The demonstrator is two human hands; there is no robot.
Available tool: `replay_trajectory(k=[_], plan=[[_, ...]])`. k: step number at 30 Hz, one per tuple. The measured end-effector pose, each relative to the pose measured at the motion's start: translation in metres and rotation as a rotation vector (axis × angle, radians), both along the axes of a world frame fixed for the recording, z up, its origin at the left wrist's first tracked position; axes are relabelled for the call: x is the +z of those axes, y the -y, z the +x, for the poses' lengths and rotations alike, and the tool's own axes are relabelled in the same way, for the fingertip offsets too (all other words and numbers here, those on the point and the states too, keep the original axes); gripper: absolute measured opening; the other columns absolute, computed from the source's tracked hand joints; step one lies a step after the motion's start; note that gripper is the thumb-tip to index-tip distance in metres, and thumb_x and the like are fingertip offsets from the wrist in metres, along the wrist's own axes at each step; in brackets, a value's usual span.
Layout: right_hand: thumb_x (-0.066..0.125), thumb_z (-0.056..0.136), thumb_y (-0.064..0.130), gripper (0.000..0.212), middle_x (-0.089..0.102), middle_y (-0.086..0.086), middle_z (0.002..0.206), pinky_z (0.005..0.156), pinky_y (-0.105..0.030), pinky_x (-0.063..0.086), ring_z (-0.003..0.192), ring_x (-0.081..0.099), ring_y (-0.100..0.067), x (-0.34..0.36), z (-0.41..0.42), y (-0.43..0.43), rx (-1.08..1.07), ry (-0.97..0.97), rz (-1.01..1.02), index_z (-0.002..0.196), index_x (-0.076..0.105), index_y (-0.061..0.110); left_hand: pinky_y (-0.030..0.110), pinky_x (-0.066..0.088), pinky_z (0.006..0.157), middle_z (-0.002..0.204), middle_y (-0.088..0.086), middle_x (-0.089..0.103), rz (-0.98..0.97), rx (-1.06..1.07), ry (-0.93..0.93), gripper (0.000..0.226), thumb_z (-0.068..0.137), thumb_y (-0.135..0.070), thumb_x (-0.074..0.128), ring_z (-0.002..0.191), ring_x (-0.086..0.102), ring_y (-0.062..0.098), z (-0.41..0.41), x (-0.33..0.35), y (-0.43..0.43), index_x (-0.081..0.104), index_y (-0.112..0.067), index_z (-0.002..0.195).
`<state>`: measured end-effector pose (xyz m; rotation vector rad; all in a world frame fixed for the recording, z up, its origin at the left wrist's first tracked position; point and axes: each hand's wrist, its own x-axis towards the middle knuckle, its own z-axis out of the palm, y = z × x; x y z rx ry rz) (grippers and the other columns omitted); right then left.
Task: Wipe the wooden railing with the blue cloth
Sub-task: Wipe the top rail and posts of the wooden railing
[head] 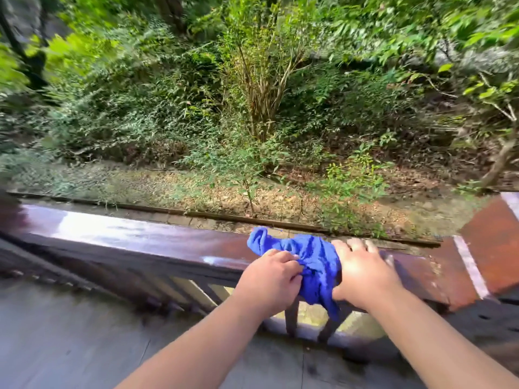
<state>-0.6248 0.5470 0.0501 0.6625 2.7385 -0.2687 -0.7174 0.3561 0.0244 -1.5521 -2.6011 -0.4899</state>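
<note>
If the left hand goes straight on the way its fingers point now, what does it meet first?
The left hand points right and slightly away, and its fingertips already pinch the blue cloth bunched on the wooden railing. So it would push into the cloth first, then probably the right hand just beyond, though depth is unclear.

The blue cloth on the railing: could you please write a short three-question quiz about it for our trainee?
1. True or false: the blue cloth lies flat and neatly folded.
2. Which hand pinches the cloth: A) left hand B) right hand?
3. What does the cloth lie across?

Key: 1. False, it is bunched, one end hanging over the near side. 2. A; the right hand lies flat, palm down. 3. The top of the wooden railing.
</note>
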Motion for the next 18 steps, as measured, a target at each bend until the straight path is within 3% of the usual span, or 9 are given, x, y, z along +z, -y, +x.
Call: replay_trajectory(k=[5,9,18], plan=[[0.077,0.066,0.054,0.107,0.039,-0.001,0.151,0.114,-0.066,0.032,0.144,0.032,-0.030,0.001,-0.036,0.056,0.059,-0.018,0.006,0.155,0.022,0.032,0.035,0.046,0.095,0.101,0.001,0.075,0.031,0.097,0.035,0.022,0.084,-0.022,0.058,0.099,0.065,0.020,-0.038,0.005,0.070,0.077,-0.016,0.092],[0.078,0.067,0.051,0.102,0.040,-0.004,0.147,0.113,-0.065,0.034,0.139,0.036,-0.032,0.001,-0.073,0.117,0.112,-0.043,0.027,0.153,0.027,0.029,0.026,0.041,0.090,0.094,-0.002,0.075,0.063,0.109,0.026,0.015,0.079,-0.021,0.065,0.093,0.064,0.017,-0.069,0.008,0.126,0.078,-0.017,0.086],[0.078,0.075,0.040,0.103,0.039,-0.001,0.152,0.111,-0.074,0.031,0.139,0.036,-0.034,-0.006,-0.140,0.215,0.040,-0.087,0.058,0.158,0.019,0.032,0.029,0.046,0.096,0.109,-0.005,0.073,0.035,0.132,0.076,0.025,0.086,-0.030,0.057,0.103,0.061,0.019,-0.142,0.012,0.227,0.077,-0.023,0.099]])
